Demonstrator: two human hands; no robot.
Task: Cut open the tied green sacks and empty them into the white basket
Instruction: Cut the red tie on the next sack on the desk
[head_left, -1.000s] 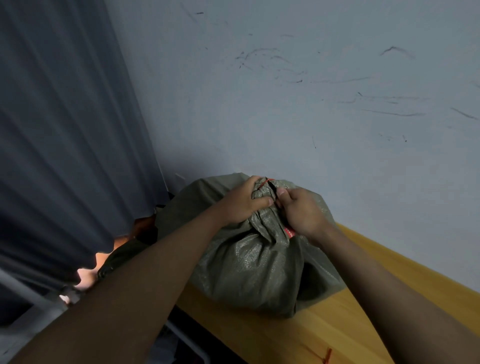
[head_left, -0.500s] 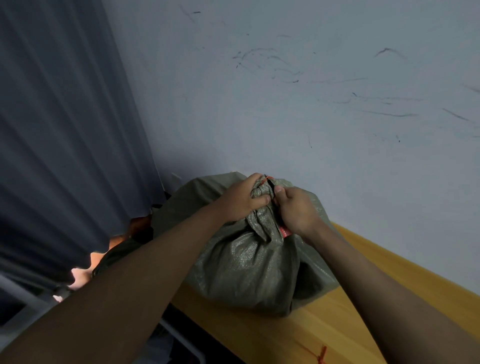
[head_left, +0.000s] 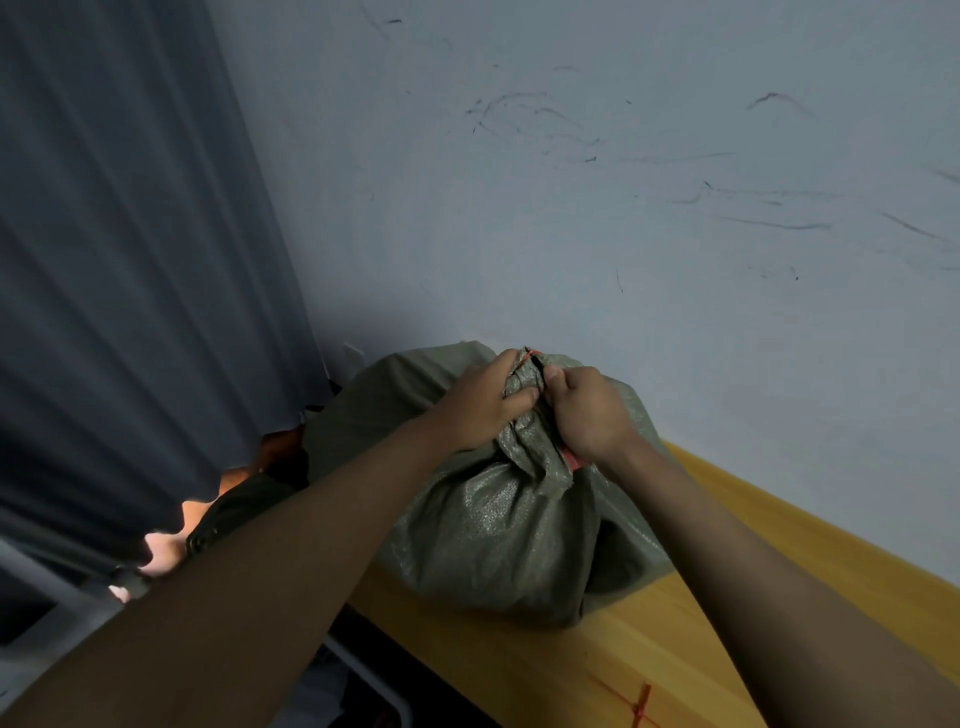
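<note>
Sitting on the wooden table (head_left: 519, 670) against the wall (head_left: 623, 208), green sack (head_left: 493, 535) stands upright, bunched neck pointing up. Left hand (head_left: 480, 402) grips the neck; right hand (head_left: 589, 410) pinches it just beside, fists nearly touching. Red tie (head_left: 531, 355) circles the neck top. Loose red tie (head_left: 636, 704) on table near edge.

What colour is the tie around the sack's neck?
Red; the tie shows at the top of the green sack in the head view.
</note>
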